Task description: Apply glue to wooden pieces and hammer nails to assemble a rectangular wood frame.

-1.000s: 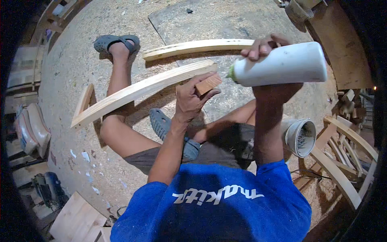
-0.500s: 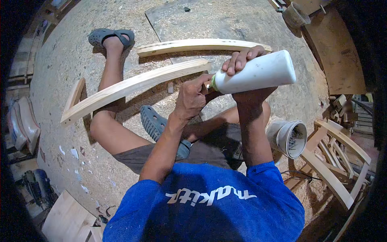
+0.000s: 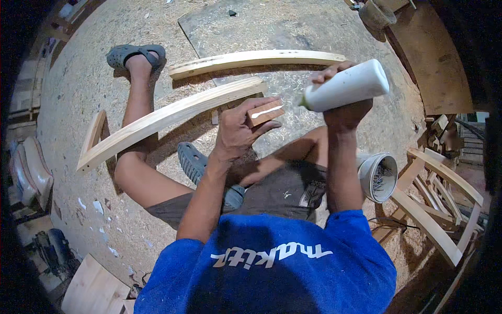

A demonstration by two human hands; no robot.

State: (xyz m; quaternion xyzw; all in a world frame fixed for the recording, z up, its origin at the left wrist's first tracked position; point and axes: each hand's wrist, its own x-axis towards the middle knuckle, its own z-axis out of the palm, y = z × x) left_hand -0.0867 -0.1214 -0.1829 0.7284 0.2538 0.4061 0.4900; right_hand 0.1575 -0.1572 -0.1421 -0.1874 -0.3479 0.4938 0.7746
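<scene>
L hand clamped on wood block w/ white glue line; R hand at 3 o'clock grips white bottle, nozzle toward block.

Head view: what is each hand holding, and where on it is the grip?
Left hand holds a small wooden block by its near end and edges. Right hand wraps the white squeeze bottle around its body.

The left hand is gripping a small wooden block bearing a white glue line, while the right hand is holding a white glue bottle beside it.
</scene>
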